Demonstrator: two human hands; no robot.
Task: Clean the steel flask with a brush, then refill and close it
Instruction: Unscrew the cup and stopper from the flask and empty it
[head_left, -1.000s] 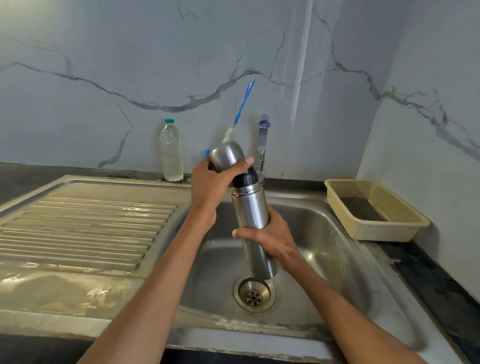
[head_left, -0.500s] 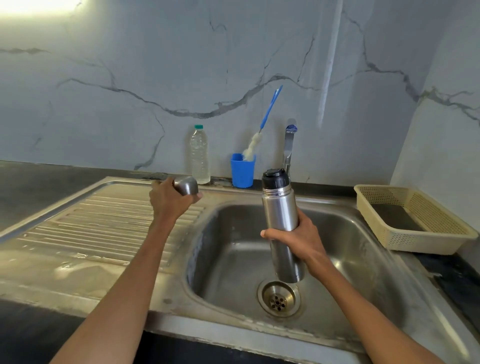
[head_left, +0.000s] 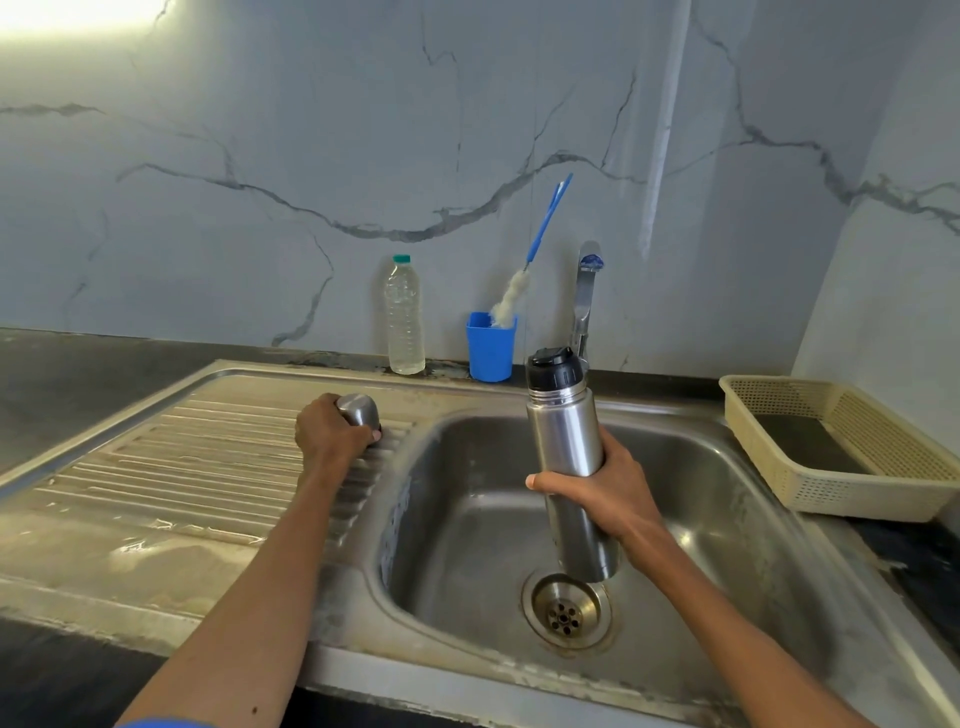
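Observation:
My right hand (head_left: 613, 493) grips the steel flask (head_left: 566, 441) around its middle and holds it upright over the sink basin (head_left: 467, 519). A black stopper (head_left: 553, 366) still caps the flask's neck. My left hand (head_left: 327, 431) grips the steel cup lid (head_left: 358, 408) and holds it upside down on the ribbed drainboard (head_left: 208, 457), beside the basin's left rim. A bottle brush (head_left: 524, 275) with a blue handle and white bristles stands in a blue cup (head_left: 491, 348) at the back of the sink.
A clear water bottle (head_left: 405, 317) with a green cap stands left of the blue cup. The tap (head_left: 587, 291) rises behind the flask. A beige plastic basket (head_left: 831, 447) sits on the dark counter at right. The drain (head_left: 566, 613) lies below the flask.
My left hand took the steel cup lid off the flask, carried it left and lowered it onto the drainboard. The flask stayed upright in my right hand.

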